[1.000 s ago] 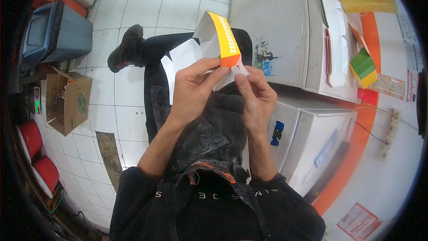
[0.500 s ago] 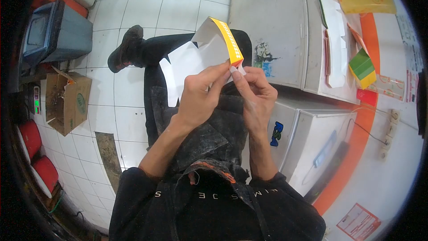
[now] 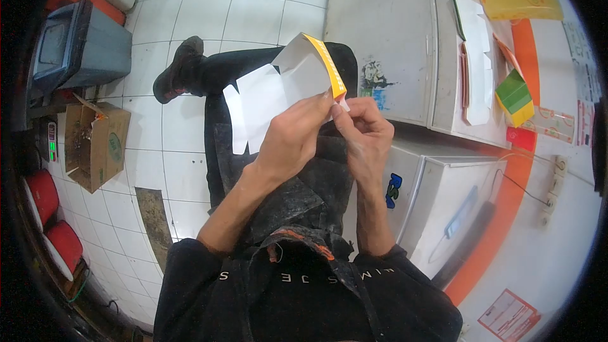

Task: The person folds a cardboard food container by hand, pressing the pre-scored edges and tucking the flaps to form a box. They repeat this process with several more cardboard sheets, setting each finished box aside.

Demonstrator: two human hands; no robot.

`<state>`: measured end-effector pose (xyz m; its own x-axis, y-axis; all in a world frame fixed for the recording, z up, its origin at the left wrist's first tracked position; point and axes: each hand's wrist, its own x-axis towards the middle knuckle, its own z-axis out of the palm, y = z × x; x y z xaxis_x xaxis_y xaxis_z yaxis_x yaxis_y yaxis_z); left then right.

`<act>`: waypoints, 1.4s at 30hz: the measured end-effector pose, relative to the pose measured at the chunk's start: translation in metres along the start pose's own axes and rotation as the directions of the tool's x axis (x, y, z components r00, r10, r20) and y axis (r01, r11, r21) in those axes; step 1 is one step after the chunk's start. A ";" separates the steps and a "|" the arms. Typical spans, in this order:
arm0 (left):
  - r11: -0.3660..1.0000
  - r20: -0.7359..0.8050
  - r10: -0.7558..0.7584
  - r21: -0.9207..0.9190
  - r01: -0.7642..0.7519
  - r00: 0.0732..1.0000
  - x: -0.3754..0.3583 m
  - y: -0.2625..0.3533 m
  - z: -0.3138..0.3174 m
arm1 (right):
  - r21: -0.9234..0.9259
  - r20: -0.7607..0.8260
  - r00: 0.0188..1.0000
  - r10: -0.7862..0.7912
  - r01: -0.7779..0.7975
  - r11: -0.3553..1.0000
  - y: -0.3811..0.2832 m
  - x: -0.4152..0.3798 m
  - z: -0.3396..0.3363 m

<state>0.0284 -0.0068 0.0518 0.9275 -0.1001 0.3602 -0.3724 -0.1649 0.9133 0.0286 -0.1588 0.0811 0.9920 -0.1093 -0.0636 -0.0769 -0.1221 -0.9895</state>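
A partly folded cardboard food box (image 3: 253, 92), white inside with a yellow printed outer wall, is held above my lap. My left hand (image 3: 294, 130) pinches its near corner where the yellow wall ends, fingers pressed together. Close beside it, my right hand (image 3: 362, 130) grips a small white and red flap at that same corner between thumb and forefinger. One side wall of the box stands up, while the left panel with its narrow flap lies spread open. My left fingers hide part of the corner.
On the white surface to the right lie more flat cartons (image 3: 479, 76) and a green-yellow carton piece (image 3: 514, 98). A white appliance (image 3: 462, 196) stands below. On the left are a grey bin (image 3: 98, 44), a brown cardboard box (image 3: 101, 145) and red-topped stools (image 3: 63, 244).
The box has tipped and dropped slightly toward me, its yellow wall a little lower. My left hand has turned and shifted right, closer to my right fingers. Both hands keep hold of the corner.
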 end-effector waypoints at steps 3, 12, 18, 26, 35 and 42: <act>0.998 0.023 0.023 0.055 -0.024 0.999 -0.001 -0.001 -0.001 | -0.013 0.042 0.999 -0.018 0.019 1.000 0.002 0.002 -0.002; 0.952 -0.038 -0.241 -0.206 0.228 0.970 -0.005 -0.001 0.005 | 0.127 0.001 0.983 0.183 -0.182 0.975 -0.004 -0.002 0.002; 0.984 -0.015 -0.129 -0.128 0.126 0.992 -0.007 -0.002 0.006 | 0.023 0.038 0.985 0.165 -0.166 0.986 -0.001 0.000 -0.002; 0.945 -0.050 -0.225 -0.253 0.206 0.973 -0.008 0.003 0.005 | 0.162 0.082 0.980 0.182 -0.193 0.968 0.008 0.003 0.000; 0.731 -0.223 -0.525 -0.612 0.302 0.821 0.021 -0.010 -0.028 | -0.022 0.150 0.985 0.081 -0.079 0.997 0.020 -0.010 0.014; 0.696 -0.148 -0.538 -0.633 0.339 0.830 0.032 -0.002 -0.026 | 0.083 0.192 0.972 0.133 -0.151 0.985 0.020 -0.012 0.034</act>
<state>0.0600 0.0159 0.0663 0.9747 0.1511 -0.1645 0.0750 0.4724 0.8782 0.0190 -0.1267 0.0572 0.9736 0.0670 -0.2182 -0.2171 -0.0223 -0.9759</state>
